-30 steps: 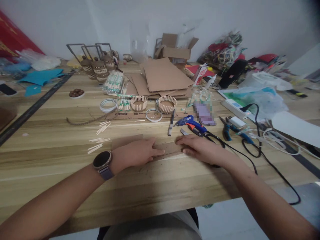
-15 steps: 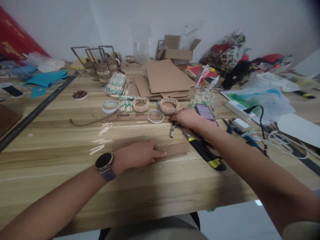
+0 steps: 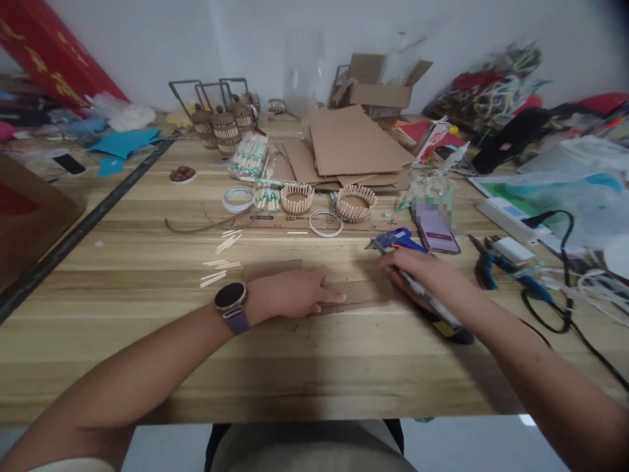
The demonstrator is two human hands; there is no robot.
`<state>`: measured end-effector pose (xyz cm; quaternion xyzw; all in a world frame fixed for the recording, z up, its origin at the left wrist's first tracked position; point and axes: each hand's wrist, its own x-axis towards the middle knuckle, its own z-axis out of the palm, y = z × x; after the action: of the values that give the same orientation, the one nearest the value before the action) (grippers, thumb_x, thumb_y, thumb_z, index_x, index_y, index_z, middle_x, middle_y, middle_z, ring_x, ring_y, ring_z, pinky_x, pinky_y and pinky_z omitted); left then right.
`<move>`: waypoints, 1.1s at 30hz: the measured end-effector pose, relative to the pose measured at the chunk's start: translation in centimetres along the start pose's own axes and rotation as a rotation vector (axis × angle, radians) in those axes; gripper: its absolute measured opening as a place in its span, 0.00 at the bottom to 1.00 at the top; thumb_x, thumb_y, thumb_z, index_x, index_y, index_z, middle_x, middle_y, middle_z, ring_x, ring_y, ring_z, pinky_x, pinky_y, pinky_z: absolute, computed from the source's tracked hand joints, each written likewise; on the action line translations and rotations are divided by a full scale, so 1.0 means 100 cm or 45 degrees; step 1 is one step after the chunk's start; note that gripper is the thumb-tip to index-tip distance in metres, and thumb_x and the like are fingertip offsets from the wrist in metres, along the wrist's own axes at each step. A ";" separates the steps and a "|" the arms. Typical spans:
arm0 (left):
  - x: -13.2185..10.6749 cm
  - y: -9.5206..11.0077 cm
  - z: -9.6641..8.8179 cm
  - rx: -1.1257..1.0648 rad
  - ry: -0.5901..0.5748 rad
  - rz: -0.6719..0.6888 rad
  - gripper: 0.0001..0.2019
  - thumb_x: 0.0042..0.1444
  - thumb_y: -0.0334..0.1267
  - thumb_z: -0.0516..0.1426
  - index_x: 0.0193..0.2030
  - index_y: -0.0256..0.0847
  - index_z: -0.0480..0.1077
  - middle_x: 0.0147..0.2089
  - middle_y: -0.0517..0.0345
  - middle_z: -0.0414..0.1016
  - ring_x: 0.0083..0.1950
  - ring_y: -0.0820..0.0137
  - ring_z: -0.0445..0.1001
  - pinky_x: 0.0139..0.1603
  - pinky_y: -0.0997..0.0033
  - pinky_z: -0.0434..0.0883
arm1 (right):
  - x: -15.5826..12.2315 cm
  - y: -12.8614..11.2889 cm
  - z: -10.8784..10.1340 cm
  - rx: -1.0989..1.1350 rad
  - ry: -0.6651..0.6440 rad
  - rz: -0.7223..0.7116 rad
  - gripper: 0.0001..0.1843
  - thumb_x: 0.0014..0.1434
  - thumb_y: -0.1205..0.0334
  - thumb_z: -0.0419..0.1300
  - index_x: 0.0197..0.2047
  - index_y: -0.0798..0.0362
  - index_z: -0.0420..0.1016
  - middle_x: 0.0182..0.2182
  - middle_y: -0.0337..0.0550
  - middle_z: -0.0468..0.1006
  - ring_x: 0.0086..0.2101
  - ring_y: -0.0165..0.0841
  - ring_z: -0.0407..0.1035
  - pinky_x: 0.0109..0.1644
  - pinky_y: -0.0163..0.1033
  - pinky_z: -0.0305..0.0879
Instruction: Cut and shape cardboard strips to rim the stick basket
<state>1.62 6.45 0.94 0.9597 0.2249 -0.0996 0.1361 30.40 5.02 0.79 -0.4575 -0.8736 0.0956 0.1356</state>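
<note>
My left hand (image 3: 295, 293), with a watch on its wrist, lies with fingers stretched out on flat cardboard strips (image 3: 361, 293), pressing them to the table. My right hand (image 3: 415, 272) is closed round a slim grey pen-like tool (image 3: 425, 295); its exact kind is unclear. Under that hand lies a black and yellow utility knife (image 3: 457, 333), mostly covered. A blue glue gun (image 3: 400, 238) sits just beyond my right fingers. Farther back stand two rings of short wooden sticks, one on the left (image 3: 297, 198) and one on the right (image 3: 356, 203).
Loose sticks (image 3: 228, 241) lie left of the strips. A white ring (image 3: 326, 223), a tape roll (image 3: 239, 198) and stacked cardboard (image 3: 358, 144) are behind. A phone (image 3: 436, 226), pliers (image 3: 486, 269) and cables (image 3: 565, 308) occupy the right. Small lidded baskets (image 3: 226, 134) stand at the back.
My right hand has picked up the slim tool from beside the stick ring and come back toward me, over the utility knife. The glue gun now shows. My left hand stays on the cardboard.
</note>
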 end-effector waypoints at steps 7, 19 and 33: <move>-0.004 0.001 -0.002 -0.152 0.009 -0.040 0.25 0.64 0.33 0.57 0.67 0.56 0.65 0.50 0.54 0.67 0.43 0.65 0.73 0.46 0.69 0.69 | -0.020 -0.047 0.030 -0.030 -0.124 -0.084 0.16 0.62 0.72 0.51 0.44 0.49 0.77 0.38 0.47 0.78 0.40 0.41 0.71 0.42 0.42 0.68; -0.053 -0.022 0.009 -0.264 0.015 -0.036 0.30 0.58 0.21 0.53 0.63 0.52 0.70 0.54 0.51 0.65 0.45 0.67 0.72 0.46 0.71 0.67 | -0.023 -0.038 0.041 -0.028 -0.057 -0.119 0.19 0.59 0.77 0.50 0.45 0.50 0.76 0.40 0.49 0.77 0.41 0.42 0.69 0.43 0.44 0.68; -0.055 -0.022 -0.015 0.012 -0.275 -0.061 0.43 0.53 0.18 0.51 0.71 0.63 0.57 0.40 0.58 0.64 0.29 0.72 0.61 0.26 0.74 0.54 | -0.026 -0.035 0.047 0.030 0.080 -0.171 0.15 0.64 0.72 0.52 0.47 0.51 0.77 0.42 0.50 0.79 0.40 0.41 0.72 0.44 0.44 0.71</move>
<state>-3.97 6.56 3.25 0.9384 0.2312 -0.2068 0.1525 27.62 0.74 -3.02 -0.3991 -0.8964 0.0820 0.1746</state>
